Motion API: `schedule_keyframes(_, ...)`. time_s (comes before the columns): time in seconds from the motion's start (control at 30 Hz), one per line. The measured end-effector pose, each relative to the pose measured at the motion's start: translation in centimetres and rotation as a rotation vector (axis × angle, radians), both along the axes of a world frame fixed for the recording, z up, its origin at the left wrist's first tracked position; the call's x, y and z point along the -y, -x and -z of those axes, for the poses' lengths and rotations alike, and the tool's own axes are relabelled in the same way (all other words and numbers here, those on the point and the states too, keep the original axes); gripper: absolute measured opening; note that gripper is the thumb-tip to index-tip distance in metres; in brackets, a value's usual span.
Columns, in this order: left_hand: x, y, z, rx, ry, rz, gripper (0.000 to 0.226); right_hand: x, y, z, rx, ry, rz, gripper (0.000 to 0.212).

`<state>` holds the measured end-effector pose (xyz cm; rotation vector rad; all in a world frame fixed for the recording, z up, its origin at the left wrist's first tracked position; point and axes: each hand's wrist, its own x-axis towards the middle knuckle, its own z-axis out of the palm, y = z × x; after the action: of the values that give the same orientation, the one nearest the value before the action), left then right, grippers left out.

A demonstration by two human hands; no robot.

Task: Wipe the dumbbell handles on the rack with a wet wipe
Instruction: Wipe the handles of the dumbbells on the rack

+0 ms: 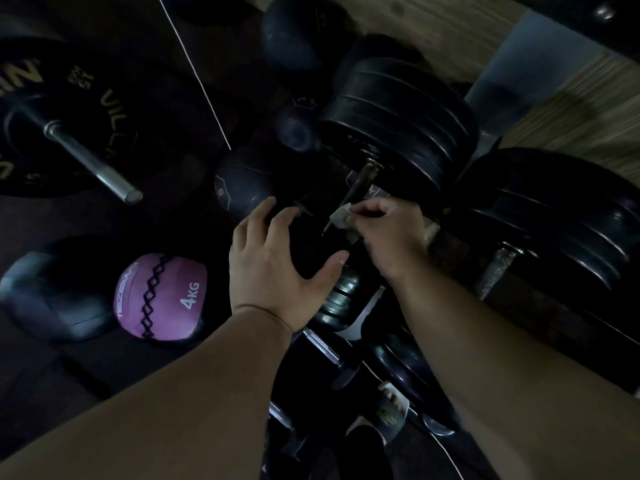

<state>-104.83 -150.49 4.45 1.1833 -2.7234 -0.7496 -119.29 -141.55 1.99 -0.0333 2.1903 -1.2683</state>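
Observation:
A big black dumbbell (pixel 401 123) lies on the rack, its dark metal handle (pixel 360 183) running down toward me. My right hand (pixel 388 233) is closed around the lower part of that handle with a white wet wipe (pixel 341 218) pressed between fingers and bar. My left hand (pixel 277 258) rests spread on the dark near head of the same dumbbell, fingers apart, holding nothing. Another large dumbbell (pixel 554 216) sits to the right with its rough handle (pixel 495 271) showing. Smaller dumbbells (pixel 339 303) lie lower on the rack.
On the dark floor to the left lie a purple 4 kg medicine ball (pixel 161 296), a black ball (pixel 52 296) and a barbell with a plate (pixel 59 116) and steel sleeve (pixel 93 161). Black balls (pixel 294 39) sit behind the rack. Wooden flooring (pixel 571 109) shows at top right.

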Motion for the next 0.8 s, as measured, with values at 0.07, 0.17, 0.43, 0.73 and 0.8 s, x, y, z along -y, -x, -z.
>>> schedule_keyframes(0.07, 0.0, 0.0, 0.1, -0.004, 0.0, 0.001, 0.088, 0.4, 0.3, -0.4, -0.028, 0.025, 0.027, 0.009)
schedule_keyframes(0.17, 0.0, -0.1, 0.1, -0.006, -0.004, 0.003, 0.089, 1.1, 1.0, -0.7, -0.069, 0.091, 0.226, 0.013)
schedule_keyframes(0.43, 0.0, -0.1, 0.3, 0.002, 0.0, 0.003, 0.09, 0.6, -0.4, 0.0, 0.016, 0.031, 0.069, 0.009)
schedule_keyframes(0.73, 0.0, -0.1, 0.4, -0.017, 0.004, 0.001, 0.09, 1.4, 0.0, -1.3, -0.135, 0.107, 0.223, 0.014)
schedule_keyframes(0.8, 0.1, -0.2, 0.5, -0.016, 0.007, 0.004, 0.09, 1.3, -0.8, -0.9, -0.132, 0.057, 0.137, 0.015)
